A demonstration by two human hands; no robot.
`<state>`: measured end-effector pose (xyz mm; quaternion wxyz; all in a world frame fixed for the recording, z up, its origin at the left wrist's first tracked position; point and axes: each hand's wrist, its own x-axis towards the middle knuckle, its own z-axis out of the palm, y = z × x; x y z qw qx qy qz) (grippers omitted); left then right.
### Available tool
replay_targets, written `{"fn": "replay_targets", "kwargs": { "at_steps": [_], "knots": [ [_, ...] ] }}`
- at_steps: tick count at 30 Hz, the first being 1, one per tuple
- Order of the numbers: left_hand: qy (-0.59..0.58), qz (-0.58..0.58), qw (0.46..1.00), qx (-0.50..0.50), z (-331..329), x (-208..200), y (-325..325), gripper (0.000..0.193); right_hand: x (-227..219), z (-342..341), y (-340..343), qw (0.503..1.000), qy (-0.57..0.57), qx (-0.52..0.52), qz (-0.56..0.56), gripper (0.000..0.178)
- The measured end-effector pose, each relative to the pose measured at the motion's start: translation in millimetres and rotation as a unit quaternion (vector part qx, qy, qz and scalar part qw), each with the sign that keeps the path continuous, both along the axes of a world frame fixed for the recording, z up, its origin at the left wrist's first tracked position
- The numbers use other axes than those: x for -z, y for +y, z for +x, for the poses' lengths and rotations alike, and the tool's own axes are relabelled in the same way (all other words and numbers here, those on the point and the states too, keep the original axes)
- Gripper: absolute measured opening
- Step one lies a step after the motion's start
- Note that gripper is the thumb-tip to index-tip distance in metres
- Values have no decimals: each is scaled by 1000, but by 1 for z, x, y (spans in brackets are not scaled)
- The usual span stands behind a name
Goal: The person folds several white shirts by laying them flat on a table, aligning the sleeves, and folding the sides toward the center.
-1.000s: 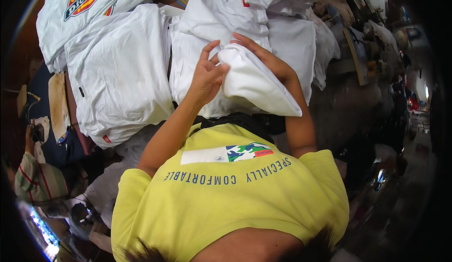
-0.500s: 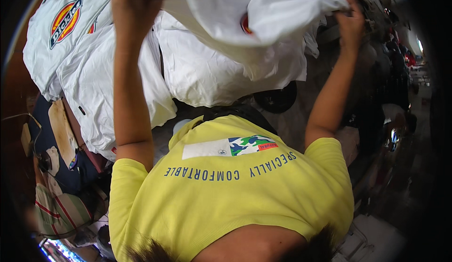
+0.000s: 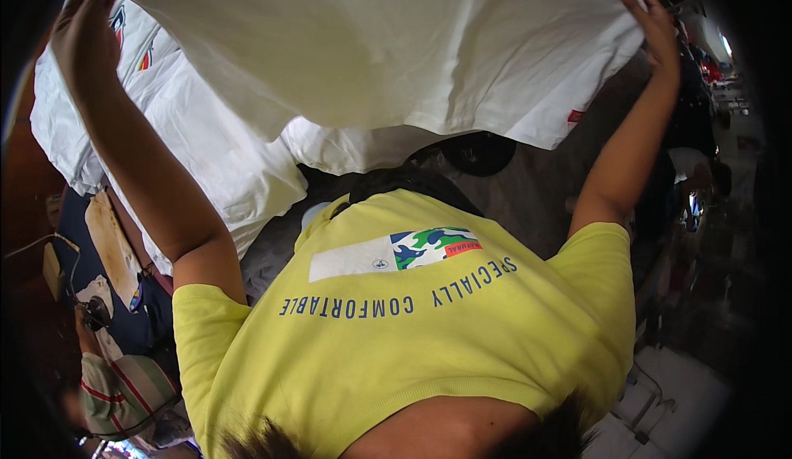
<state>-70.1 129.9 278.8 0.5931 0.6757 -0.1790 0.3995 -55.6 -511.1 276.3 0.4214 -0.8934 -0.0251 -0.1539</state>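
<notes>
A white T-shirt [image 3: 371, 38] is spread wide in the air in front of me, with a small red tag near its lower right hem. My left hand [image 3: 89, 42] is raised at the far left and grips one side of the cloth; the picture's rim partly cuts off its fingers. At the upper right, my right hand [image 3: 657, 30] pinches the opposite edge. Beneath and to the left lies a pile of white shirts [image 3: 198, 121], some with a colourful printed emblem. The raised cloth hides much of the pile.
A round black object [image 3: 478, 154] shows below the shirt's hem. At left, a stained tan board [image 3: 114, 249] lies on dark blue cloth [image 3: 74, 220], near a thin cable. Another person's striped sleeve [image 3: 128, 393] is at lower left. Metal framework [image 3: 648, 401] stands at lower right.
My hands have moved apart, the left one outward and the right one slightly outward. The bunched, folded shirt has opened into a broad sheet that covers more of the pile.
</notes>
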Motion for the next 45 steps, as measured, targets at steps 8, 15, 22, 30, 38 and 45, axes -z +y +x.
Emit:
{"fn": "replay_targets", "kwargs": {
  "at_steps": [8,15,22,30,38,45],
  "knots": [
    [256,-189,945,75,10,117,-22,36,152,20,58,950,-38,-26,310,27],
    [534,-219,813,78,-129,214,-10,44,272,-128,85,741,417,-57,523,73],
    [649,-174,723,164,-159,232,-20,19,282,-114,90,808,390,-13,441,36],
    [335,-178,920,95,-74,115,13,23,188,-55,77,842,378,-115,368,31],
    [104,-152,979,83,-29,41,23,27,47,-13,-37,769,69,-225,594,21],
    [-11,-135,991,-22,-40,26,2,20,3,-29,0,810,-104,-24,577,23]
  ]
}}
